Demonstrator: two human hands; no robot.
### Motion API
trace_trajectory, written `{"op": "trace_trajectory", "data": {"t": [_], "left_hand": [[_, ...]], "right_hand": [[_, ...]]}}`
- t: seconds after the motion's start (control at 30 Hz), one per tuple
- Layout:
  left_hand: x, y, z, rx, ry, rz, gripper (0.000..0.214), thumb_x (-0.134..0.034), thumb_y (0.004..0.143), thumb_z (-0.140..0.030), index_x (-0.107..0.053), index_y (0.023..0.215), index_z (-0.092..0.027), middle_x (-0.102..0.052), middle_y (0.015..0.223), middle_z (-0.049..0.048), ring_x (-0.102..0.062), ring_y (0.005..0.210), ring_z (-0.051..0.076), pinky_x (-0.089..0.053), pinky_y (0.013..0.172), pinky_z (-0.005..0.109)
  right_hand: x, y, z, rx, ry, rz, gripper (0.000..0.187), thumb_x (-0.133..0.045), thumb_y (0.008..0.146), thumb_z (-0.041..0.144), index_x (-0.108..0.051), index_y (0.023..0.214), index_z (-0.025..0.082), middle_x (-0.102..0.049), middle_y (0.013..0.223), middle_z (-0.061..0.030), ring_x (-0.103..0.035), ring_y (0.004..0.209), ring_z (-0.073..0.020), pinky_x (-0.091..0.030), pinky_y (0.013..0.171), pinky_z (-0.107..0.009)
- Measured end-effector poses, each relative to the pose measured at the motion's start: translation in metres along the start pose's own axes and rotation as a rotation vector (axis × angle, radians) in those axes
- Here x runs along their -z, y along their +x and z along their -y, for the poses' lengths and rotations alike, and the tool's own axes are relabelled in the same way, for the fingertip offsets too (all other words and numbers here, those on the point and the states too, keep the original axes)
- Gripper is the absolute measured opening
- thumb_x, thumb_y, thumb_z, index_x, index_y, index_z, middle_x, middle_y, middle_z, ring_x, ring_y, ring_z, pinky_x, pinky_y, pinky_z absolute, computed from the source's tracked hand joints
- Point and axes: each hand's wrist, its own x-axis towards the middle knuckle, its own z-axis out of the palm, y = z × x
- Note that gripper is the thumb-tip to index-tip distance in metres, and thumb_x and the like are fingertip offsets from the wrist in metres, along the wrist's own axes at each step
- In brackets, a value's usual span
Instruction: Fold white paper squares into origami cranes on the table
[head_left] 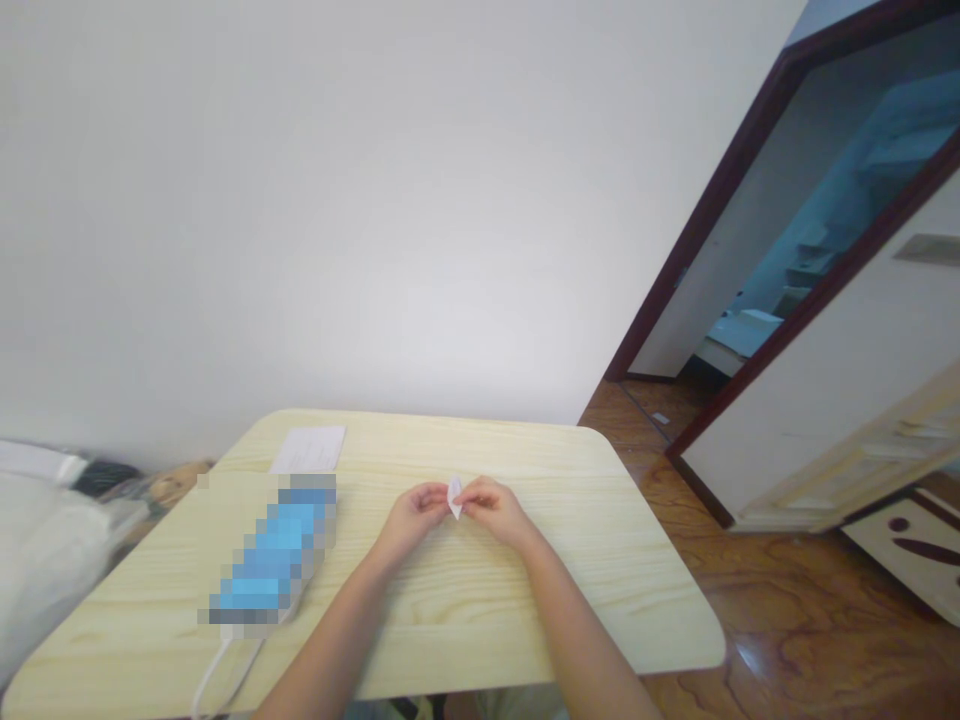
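White wall (375, 200) behind, dark-red door frame (716, 200) and glossy wood floor (787, 600) at right. Pale wood-grain table (600, 600), rounded corners; blurred-out device (281, 545) with white cable (208, 670) on left, paper sheet (309, 448) beyond it. Left hand (412, 510) and right hand (495, 508) together near mid-table, 2 pinches closed on 1 small white paper piece (454, 497) between them. Suggest light fingertip pressure, edges lined up before any crease, forearms steady.
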Motion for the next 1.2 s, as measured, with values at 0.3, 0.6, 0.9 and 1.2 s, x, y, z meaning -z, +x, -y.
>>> {"op": "trace_trajectory", "data": {"t": [0.3, 0.6, 0.9, 1.2], "left_hand": [[-0.001, -0.005, -0.012, 0.056, -0.064, 0.030, 0.034, -0.068, 0.060, -0.031, -0.061, 0.088, -0.013, -0.069, 0.078, 0.0063, -0.063, 0.068, 0.017, -0.045, 0.060, 0.026], [-0.002, -0.003, -0.013, -0.012, 0.008, -0.009, 0.027, -0.069, 0.057, -0.030, -0.061, 0.077, -0.014, -0.068, 0.074, 0.0052, -0.063, 0.069, 0.018, -0.048, 0.067, 0.030], [-0.003, -0.003, -0.007, -0.082, -0.014, 0.009, 0.027, -0.068, 0.060, -0.032, -0.059, 0.079, -0.014, -0.067, 0.077, 0.0055, -0.062, 0.071, 0.017, -0.047, 0.070, 0.030], [-0.005, -0.004, -0.002, -0.136, 0.118, -0.033, 0.025, -0.067, 0.063, -0.033, -0.059, 0.077, -0.014, -0.065, 0.072, 0.0034, -0.060, 0.068, 0.016, -0.046, 0.066, 0.027]], "right_hand": [[0.004, -0.002, 0.003, 0.032, -0.071, 0.000, 0.019, -0.056, 0.071, 0.011, -0.069, 0.075, 0.024, -0.061, 0.079, -0.0026, -0.057, 0.076, -0.0145, -0.045, 0.068, -0.026], [0.000, -0.002, -0.008, -0.061, 0.033, -0.038, 0.012, -0.054, 0.072, 0.016, -0.065, 0.078, 0.018, -0.063, 0.077, -0.0030, -0.058, 0.072, -0.0139, -0.045, 0.067, -0.026], [-0.005, -0.001, -0.014, -0.192, 0.092, -0.043, 0.018, -0.063, 0.068, 0.031, -0.064, 0.078, 0.015, -0.065, 0.075, -0.0039, -0.059, 0.068, -0.0151, -0.045, 0.063, -0.027], [-0.005, -0.002, -0.012, -0.196, 0.052, -0.058, 0.020, -0.063, 0.068, 0.034, -0.065, 0.073, 0.014, -0.065, 0.070, -0.0037, -0.058, 0.064, -0.0140, -0.045, 0.061, -0.025]]}}
